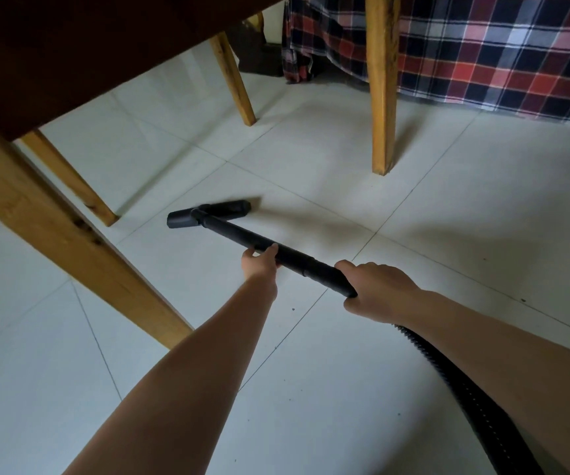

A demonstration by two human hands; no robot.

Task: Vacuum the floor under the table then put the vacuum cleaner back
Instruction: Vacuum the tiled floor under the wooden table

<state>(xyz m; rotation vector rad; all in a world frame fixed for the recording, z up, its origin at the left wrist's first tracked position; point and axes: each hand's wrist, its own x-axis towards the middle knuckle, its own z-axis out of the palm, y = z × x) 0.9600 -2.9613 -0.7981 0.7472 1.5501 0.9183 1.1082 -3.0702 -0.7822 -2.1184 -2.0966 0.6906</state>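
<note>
Forearms reach forward and down from the bottom of the view, both bare and nearly straight. The right hand (377,289) is nearest, wrapped knuckles-up around the upper end of the black wand (269,246), just where the ribbed black hose (461,389) leaves it and trails back past the right forearm. Farther along, the left hand (261,264) cups the wand from below, thumb and fingers curled closed around the tube. The wand is matte black, made of two sleeved sections, and slants away to the left down to a flat black floor head (208,214) that lies on the tiles, crosswise to the tube, casting a shadow to its right. The floor (430,207) is pale, glossy square tile with thin dark grout lines and a few dark specks near the hands. The floor head sits among four light wooden table legs (382,97), beneath a dark tabletop (71,46) that fills the upper left. Beyond the far legs hangs a red, navy and white plaid cloth (502,53), its edge close to the floor.
</note>
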